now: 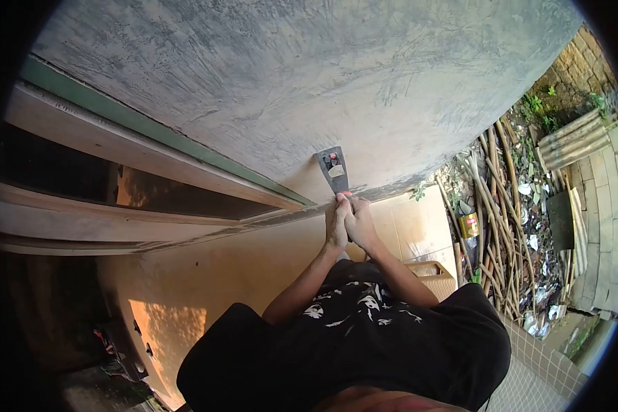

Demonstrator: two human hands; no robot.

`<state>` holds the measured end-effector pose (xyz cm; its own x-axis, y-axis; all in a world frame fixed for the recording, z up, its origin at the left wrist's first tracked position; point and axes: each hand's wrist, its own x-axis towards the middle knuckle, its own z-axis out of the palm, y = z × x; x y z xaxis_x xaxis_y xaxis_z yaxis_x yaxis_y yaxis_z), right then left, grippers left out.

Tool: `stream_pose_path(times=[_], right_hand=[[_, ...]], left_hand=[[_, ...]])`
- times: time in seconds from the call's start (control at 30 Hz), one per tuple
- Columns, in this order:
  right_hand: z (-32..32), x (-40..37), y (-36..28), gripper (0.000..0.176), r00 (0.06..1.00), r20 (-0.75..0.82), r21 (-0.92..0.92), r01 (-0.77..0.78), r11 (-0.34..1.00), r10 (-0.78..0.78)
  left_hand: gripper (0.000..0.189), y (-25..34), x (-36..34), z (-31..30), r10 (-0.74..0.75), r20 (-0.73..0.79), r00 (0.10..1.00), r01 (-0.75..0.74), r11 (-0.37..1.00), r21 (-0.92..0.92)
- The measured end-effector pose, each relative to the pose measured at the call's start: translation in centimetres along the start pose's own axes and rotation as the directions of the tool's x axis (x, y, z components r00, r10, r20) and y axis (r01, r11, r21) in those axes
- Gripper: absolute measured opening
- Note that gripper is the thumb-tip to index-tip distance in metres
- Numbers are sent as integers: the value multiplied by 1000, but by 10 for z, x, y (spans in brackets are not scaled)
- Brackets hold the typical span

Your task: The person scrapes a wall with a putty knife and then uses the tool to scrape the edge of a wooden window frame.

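A scraper (333, 168) with a wide, flat metal blade and a reddish handle points away from my body. Its blade edge is at the grey plastered wall (309, 75), near the wall's lower part. My left hand (337, 223) is closed around the handle. Pressed against it, my right hand (361, 223) is closed on the same handle. The two hands hide most of the handle. Streaks and rough marks cover the wall surface.
To the left is a window frame (151, 144) with a green edge. Below the wall lies a tiled floor (254, 268), with a tan plastic stool (436, 275) near my right side. Piled sticks (494, 199), litter and corrugated sheets (573, 141) lie at the right.
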<state>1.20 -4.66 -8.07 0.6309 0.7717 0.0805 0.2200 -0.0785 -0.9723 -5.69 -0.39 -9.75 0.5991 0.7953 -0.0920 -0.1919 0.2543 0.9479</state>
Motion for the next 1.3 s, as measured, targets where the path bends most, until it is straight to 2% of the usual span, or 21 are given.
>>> stream_pose_path(times=[0.1,0.17,0.27,0.3,0.33,0.37,0.5,0.53,0.6,0.63,0.67,0.73,0.83,0.9,1.07,1.13,1.2,1.3], right_hand=[[6,-1,4,33,999,7,32,-48,998,48],[9,0,-2,31,997,-27,166,-60,984,66],[15,13,-22,30,997,-23,81,-65,995,67],[16,20,-37,30,996,-72,6,47,999,-47],[17,18,-43,30,997,-60,8,40,999,-39],[16,23,-48,29,998,-29,8,58,998,-58],[18,22,-43,28,997,-13,24,73,997,-72],[19,21,-36,28,998,-11,22,67,997,-67],[19,7,-24,29,999,-35,33,21,999,-19],[19,4,-21,31,999,-26,50,-41,998,42],[19,0,-18,33,994,-16,70,-105,992,107],[21,-5,-11,35,997,-42,39,-69,997,70],[20,-6,-17,36,999,-25,31,-26,999,27],[26,-12,-19,36,993,-55,142,-92,986,100],[28,-12,-17,36,994,-78,120,-73,990,82],[30,-14,-12,36,993,-87,105,-75,992,84],[31,-16,-12,36,991,-113,47,-67,997,72],[42,-19,-3,37,983,-153,91,-93,992,106]], left_hand=[[34,8,2,-5,5,23,1000,-7,996,91],[34,20,3,-2,13,24,1000,-16,992,124],[33,34,13,-3,-3,-27,1000,5,996,92],[32,36,25,-8,30,27,999,-29,999,-33],[31,37,26,-14,68,70,995,-56,986,-155],[29,42,28,-10,74,-29,997,-76,994,-80],[29,42,21,-6,100,50,994,-89,980,-180],[29,35,17,-12,97,52,994,-86,980,-178],[28,12,9,-26,41,99,994,-46,997,56],[28,-2,4,-24,6,63,998,-3,999,-47],[28,1,3,-21,-4,68,998,7,999,-44],[28,10,-4,-18,-32,-22,999,32,999,32],[28,14,-7,-23,-57,51,997,56,998,25],[28,14,-10,-25,-76,62,995,75,997,25],[28,13,-8,-27,-116,83,990,114,993,30],[29,13,-7,-31,-74,127,989,69,997,38],[29,23,-7,-31,-97,148,984,93,995,31],[29,43,-7,-28,-131,144,981,126,991,42]])
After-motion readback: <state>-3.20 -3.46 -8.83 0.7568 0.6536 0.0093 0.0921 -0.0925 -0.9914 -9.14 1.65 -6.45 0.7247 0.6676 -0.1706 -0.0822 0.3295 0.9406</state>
